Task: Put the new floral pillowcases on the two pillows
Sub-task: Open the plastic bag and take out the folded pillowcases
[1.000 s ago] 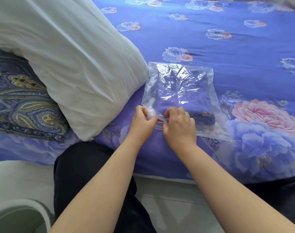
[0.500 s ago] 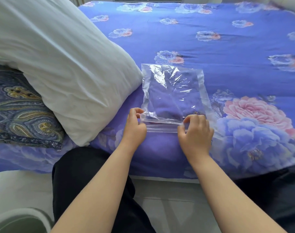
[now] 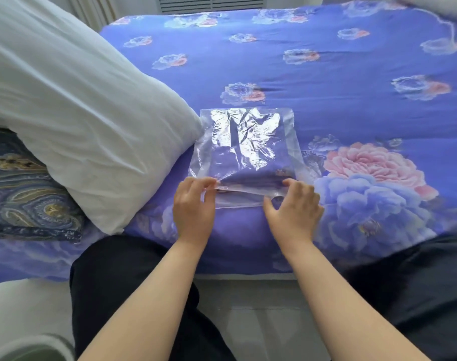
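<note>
A clear plastic bag (image 3: 248,144) lies on the blue floral bedsheet (image 3: 326,69) and holds a folded blue floral pillowcase (image 3: 251,175). My left hand (image 3: 193,207) pinches the bag's near left corner. My right hand (image 3: 295,209) holds the bag's near edge on the right side, fingers on the opening flap. A bare white pillow (image 3: 73,105) lies to the left, its corner touching the bag. Under it sits a pillow in a dark paisley case (image 3: 26,188).
The bed's near edge runs just below my hands, with pale floor tiles (image 3: 261,321) beneath. My dark trouser legs (image 3: 112,282) press against the bed. A white rounded object (image 3: 26,347) sits at the bottom left. A vent grille (image 3: 211,2) is on the far wall.
My hands have spread apart along the bag's near edge, from together at the middle to one at each end. The bag's flap has lifted a little.
</note>
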Tool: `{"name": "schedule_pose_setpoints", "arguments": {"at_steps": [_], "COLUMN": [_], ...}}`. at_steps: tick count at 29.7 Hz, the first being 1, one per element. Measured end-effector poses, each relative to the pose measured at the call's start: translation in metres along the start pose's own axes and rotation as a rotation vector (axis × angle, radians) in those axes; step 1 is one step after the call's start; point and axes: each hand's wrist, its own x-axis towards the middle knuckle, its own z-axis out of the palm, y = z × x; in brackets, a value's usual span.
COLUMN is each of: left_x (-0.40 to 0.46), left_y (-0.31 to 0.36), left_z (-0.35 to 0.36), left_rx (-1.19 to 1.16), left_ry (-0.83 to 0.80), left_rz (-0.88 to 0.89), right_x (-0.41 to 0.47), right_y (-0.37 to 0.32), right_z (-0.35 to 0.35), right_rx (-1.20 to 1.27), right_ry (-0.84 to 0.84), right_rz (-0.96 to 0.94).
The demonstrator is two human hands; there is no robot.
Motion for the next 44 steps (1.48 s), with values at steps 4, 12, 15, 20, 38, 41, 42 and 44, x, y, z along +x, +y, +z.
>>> {"name": "schedule_pose_setpoints", "arguments": {"at_steps": [4,12,15,20,38,41,42,44], "left_x": [-0.004,-0.009,0.000,0.029,0.036,0.031,0.030,0.027], "left_y": [0.009,0.052,0.084,0.113,0.140,0.146,0.148,0.149], "left_z": [-0.003,0.006,0.022,0.038,0.026,0.030,0.031,0.033], "left_rx": [-0.064,0.182,0.238,0.135,-0.164,-0.230,-0.249,-0.285], "left_ry": [-0.027,-0.200,-0.300,-0.222,-0.282,-0.288,-0.289,-0.289], "left_rz": [0.021,0.341,0.449,0.372,-0.034,-0.051,-0.051,-0.038], "right_x": [0.012,0.027,0.026,0.016,0.030,0.029,0.036,0.052], "right_y": [0.017,0.030,0.037,0.055,0.059,0.051,0.052,0.049], "right_z": [-0.014,-0.036,-0.035,-0.035,-0.068,-0.060,-0.055,-0.045], "right_rx": [0.222,0.897,0.934,0.933,0.542,0.237,0.194,0.256], "right_ry": [0.097,0.023,-0.007,-0.073,0.070,-0.321,-0.432,-0.581], "right_rz": [0.186,0.666,0.727,0.642,0.339,0.336,0.377,0.471]}}
